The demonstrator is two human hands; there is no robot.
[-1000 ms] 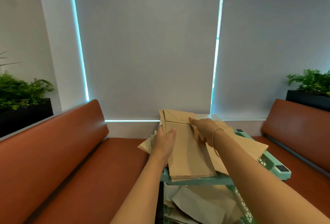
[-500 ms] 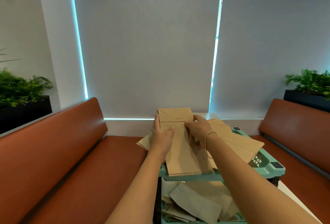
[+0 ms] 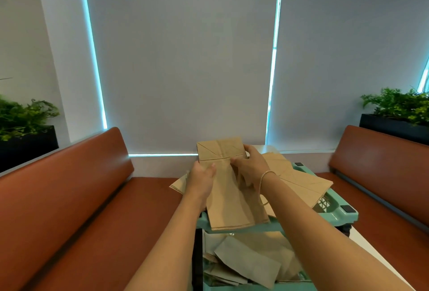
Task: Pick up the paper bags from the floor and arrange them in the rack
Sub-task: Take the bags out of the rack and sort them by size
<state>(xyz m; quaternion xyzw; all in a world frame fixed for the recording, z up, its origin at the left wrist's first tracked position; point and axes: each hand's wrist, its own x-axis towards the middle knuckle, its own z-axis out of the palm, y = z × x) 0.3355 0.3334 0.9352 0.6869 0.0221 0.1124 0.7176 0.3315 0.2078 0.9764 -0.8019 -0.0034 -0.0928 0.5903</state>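
Note:
A stack of flat brown paper bags (image 3: 232,200) lies on the top tier of a teal rack (image 3: 341,215). My left hand (image 3: 200,180) grips the stack's left edge, thumb on top. My right hand (image 3: 251,170) grips its right side near the folded bottom flap. More brown bags (image 3: 299,179) lie spread to the right on the same tier, and another sticks out at the left (image 3: 180,184). Several crumpled bags (image 3: 250,260) fill the lower tier.
Orange-brown bench seats run along the left (image 3: 76,188) and right (image 3: 380,172). Black planters with green plants stand behind each bench, left (image 3: 23,132) and right (image 3: 399,116). A grey blind (image 3: 181,58) covers the window ahead. A white tabletop edge (image 3: 371,253) shows at the lower right.
Both hands have squared the stack: the right hand slid from the middle to the right edge, and the bags now sit straighter on the top tier.

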